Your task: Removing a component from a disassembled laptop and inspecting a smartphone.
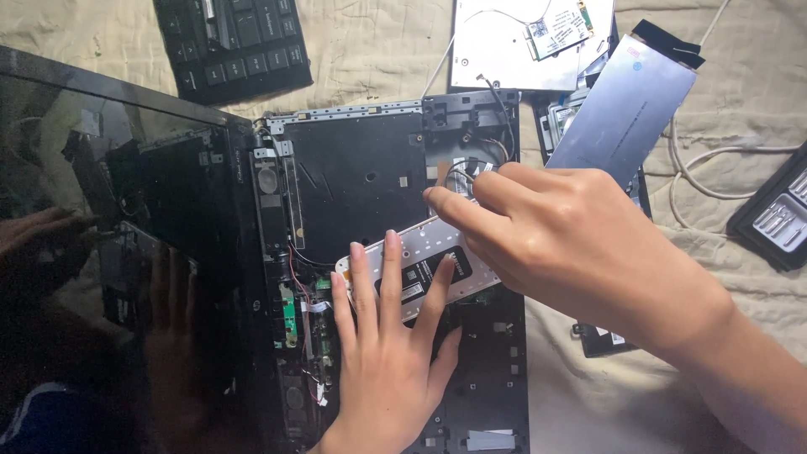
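Right hand hides part of silver plate (keyboard cut off at top edge).

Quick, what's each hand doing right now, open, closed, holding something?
Left hand: open, fingers spread flat on the pale metal plate.
Right hand: fingers pinched at the plate's upper edge, apparently gripping it.

Domestic setting, likely a bedroom — a gutted laptop chassis and detached keyboard lie on a quilted cream bedspread (no workbench surface), loose white cables alongside.
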